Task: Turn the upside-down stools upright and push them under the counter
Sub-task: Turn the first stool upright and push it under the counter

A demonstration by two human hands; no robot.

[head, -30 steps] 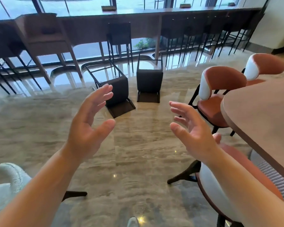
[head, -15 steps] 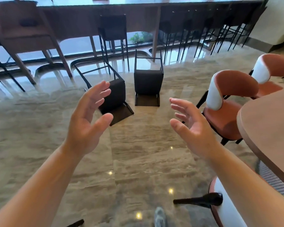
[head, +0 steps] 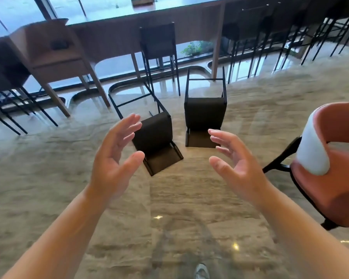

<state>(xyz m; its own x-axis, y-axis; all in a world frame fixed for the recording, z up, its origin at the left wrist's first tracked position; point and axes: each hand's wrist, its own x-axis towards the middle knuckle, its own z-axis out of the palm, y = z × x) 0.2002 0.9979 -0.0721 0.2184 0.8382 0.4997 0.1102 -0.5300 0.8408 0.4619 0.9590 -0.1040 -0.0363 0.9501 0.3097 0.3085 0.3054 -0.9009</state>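
Two black bar stools lie overturned on the marble floor, thin metal legs pointing toward the counter. The left stool (head: 154,135) is angled; the right stool (head: 205,111) lies straight. My left hand (head: 115,156) is raised in front of the left stool, fingers spread and relaxed, holding nothing. My right hand (head: 234,164) is raised the same way just below the right stool, palm facing inward, empty. Neither hand touches a stool. The long wooden counter (head: 117,35) runs along the window behind them.
One upright black stool (head: 159,45) stands under the counter behind the fallen pair, and more dark stools (head: 250,33) line it to the right. An orange and white armchair (head: 330,164) stands at the right. My shoe (head: 201,271) shows at the bottom edge.
I have moved closer to the fallen stools, which now look larger and nearer to my hands. The round table at the right has left the view. Both hands stay raised and empty.
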